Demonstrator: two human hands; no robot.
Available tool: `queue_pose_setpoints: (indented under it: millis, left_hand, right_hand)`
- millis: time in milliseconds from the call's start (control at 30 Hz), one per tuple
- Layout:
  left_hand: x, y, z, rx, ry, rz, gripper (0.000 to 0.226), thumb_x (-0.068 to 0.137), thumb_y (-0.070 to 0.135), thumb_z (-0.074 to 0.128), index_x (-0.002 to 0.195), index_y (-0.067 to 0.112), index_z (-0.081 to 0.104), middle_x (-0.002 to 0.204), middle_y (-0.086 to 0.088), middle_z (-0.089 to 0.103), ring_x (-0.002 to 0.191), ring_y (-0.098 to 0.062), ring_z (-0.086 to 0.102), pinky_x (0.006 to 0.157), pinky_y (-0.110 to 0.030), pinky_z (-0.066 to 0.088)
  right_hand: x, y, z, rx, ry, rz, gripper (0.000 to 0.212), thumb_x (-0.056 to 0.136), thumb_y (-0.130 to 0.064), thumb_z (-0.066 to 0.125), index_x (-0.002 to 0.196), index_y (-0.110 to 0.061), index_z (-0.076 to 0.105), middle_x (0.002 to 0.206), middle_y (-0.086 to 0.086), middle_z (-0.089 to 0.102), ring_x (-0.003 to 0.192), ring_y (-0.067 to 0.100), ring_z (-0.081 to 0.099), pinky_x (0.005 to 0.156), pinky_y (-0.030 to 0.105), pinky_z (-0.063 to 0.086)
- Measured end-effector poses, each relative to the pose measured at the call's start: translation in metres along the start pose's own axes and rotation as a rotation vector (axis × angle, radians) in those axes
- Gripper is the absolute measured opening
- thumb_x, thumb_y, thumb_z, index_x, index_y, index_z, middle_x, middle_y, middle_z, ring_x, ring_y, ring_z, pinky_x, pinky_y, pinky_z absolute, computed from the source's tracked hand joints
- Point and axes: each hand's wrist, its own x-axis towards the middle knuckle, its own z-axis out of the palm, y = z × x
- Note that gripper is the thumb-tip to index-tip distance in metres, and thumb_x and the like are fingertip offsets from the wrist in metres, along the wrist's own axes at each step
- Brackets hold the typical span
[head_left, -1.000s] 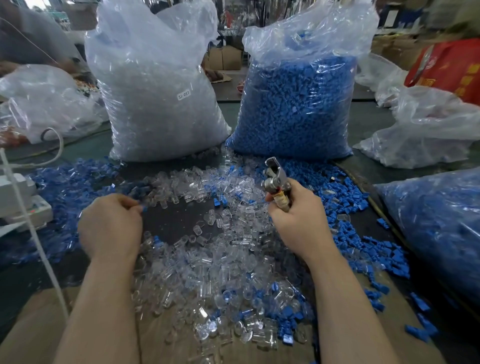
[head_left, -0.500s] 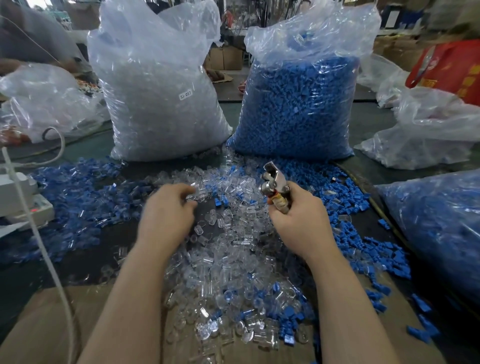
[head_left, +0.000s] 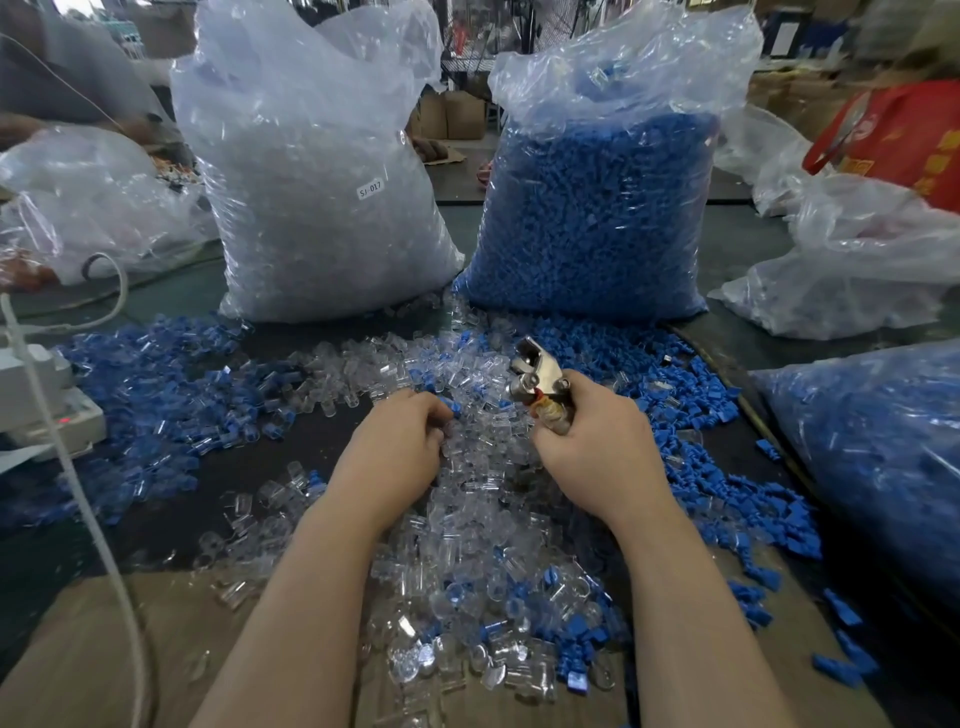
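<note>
My right hand (head_left: 597, 447) grips a small metal plier-like tool (head_left: 537, 374), its jaws pointing up and away from me. My left hand (head_left: 395, 452) sits just left of it on a heap of clear plastic shells (head_left: 467, 525), fingers curled, pinching a small blue cap (head_left: 452, 408) at the fingertips. Loose blue caps (head_left: 696, 467) spread to the right of the heap. On the left lies a pile of clear shells with blue caps inside (head_left: 156, 374).
Behind the heap stand two tall bags, one of clear shells (head_left: 311, 208) and one of blue caps (head_left: 597, 218). Another bag with blue parts (head_left: 872, 457) lies at the right. A white device (head_left: 31, 400) with a white cable (head_left: 78, 493) sits left. Cardboard (head_left: 104, 654) covers the near edge.
My left hand has swung from the left pile rightward to the clear heap beside the tool. My right hand and the tool have stayed put.
</note>
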Motion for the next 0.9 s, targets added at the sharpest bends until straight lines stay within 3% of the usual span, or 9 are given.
queue_pose_setpoints:
  millis: [67, 133, 300, 367, 467, 667, 800, 900]
  left_hand:
    - [-0.001, 0.000, -0.002, -0.075, 0.020, -0.032, 0.014, 0.093, 0.016, 0.060, 0.096, 0.029, 0.064, 0.098, 0.010, 0.063, 0.084, -0.005, 0.058, 0.069, -0.021, 0.046]
    - [-0.001, 0.000, -0.003, -0.111, 0.043, -0.068, 0.013, 0.089, 0.019, 0.067, 0.086, 0.030, 0.062, 0.087, 0.013, 0.064, 0.076, 0.001, 0.057, 0.063, -0.018, 0.044]
    - [-0.002, 0.003, -0.003, -0.118, 0.081, -0.112, 0.019, 0.085, 0.025, 0.074, 0.085, 0.028, 0.055, 0.084, 0.011, 0.060, 0.075, -0.003, 0.055, 0.063, -0.026, 0.045]
    - [-0.002, 0.004, -0.003, -0.077, 0.064, -0.081, 0.015, 0.087, 0.024, 0.071, 0.095, 0.027, 0.059, 0.095, 0.008, 0.061, 0.082, -0.007, 0.056, 0.074, -0.029, 0.047]
    - [-0.001, 0.006, -0.002, 0.025, 0.029, -0.045, 0.025, 0.091, 0.024, 0.065, 0.116, 0.029, 0.067, 0.110, 0.003, 0.060, 0.097, -0.017, 0.058, 0.088, -0.035, 0.051]
    - [-0.003, 0.008, -0.002, 0.077, 0.088, -0.063, 0.015, 0.090, 0.019, 0.064, 0.091, 0.031, 0.072, 0.096, 0.009, 0.067, 0.084, -0.011, 0.061, 0.076, -0.029, 0.053]
    - [-0.006, 0.012, -0.008, -0.351, 0.120, -0.129, 0.019, 0.089, 0.016, 0.069, 0.094, 0.034, 0.072, 0.086, 0.015, 0.070, 0.075, -0.006, 0.067, 0.071, -0.024, 0.054]
    - [-0.006, 0.020, -0.014, -0.622, 0.108, -0.114, 0.023, 0.091, 0.014, 0.066, 0.100, 0.034, 0.073, 0.080, 0.010, 0.072, 0.047, -0.005, 0.055, 0.048, -0.018, 0.046]
  right_hand:
    - [0.000, 0.000, 0.000, 0.002, -0.004, 0.004, 0.015, 0.082, -0.022, 0.058, 0.073, -0.026, 0.047, 0.059, -0.009, 0.054, 0.057, 0.010, 0.049, 0.050, 0.028, 0.028]
    - [0.000, 0.001, 0.000, 0.005, -0.006, 0.004, 0.014, 0.081, -0.023, 0.058, 0.073, -0.026, 0.048, 0.059, -0.008, 0.055, 0.057, 0.010, 0.050, 0.050, 0.028, 0.028]
    - [0.000, 0.001, 0.001, -0.001, -0.007, 0.007, 0.010, 0.081, -0.023, 0.058, 0.075, -0.025, 0.050, 0.060, -0.008, 0.056, 0.058, 0.010, 0.050, 0.050, 0.028, 0.030]
    - [0.000, 0.002, 0.001, -0.003, -0.008, 0.005, 0.008, 0.081, -0.024, 0.058, 0.077, -0.026, 0.051, 0.061, -0.009, 0.056, 0.058, 0.009, 0.050, 0.050, 0.028, 0.031]
    - [0.000, 0.002, 0.001, -0.010, -0.014, -0.005, 0.003, 0.078, -0.029, 0.054, 0.078, -0.027, 0.052, 0.061, -0.010, 0.056, 0.058, 0.008, 0.050, 0.049, 0.027, 0.031]
    - [0.000, 0.002, 0.002, -0.008, -0.011, -0.005, 0.005, 0.080, -0.026, 0.057, 0.085, -0.024, 0.059, 0.062, -0.009, 0.059, 0.059, 0.009, 0.052, 0.051, 0.028, 0.034]
    - [0.001, 0.002, 0.002, 0.008, -0.003, -0.005, 0.007, 0.080, -0.026, 0.058, 0.077, -0.027, 0.053, 0.060, -0.010, 0.056, 0.058, 0.009, 0.051, 0.051, 0.028, 0.031]
    - [0.002, -0.001, 0.003, 0.033, 0.017, 0.005, 0.009, 0.082, -0.026, 0.061, 0.076, -0.026, 0.054, 0.062, -0.009, 0.059, 0.061, 0.011, 0.054, 0.054, 0.031, 0.041]
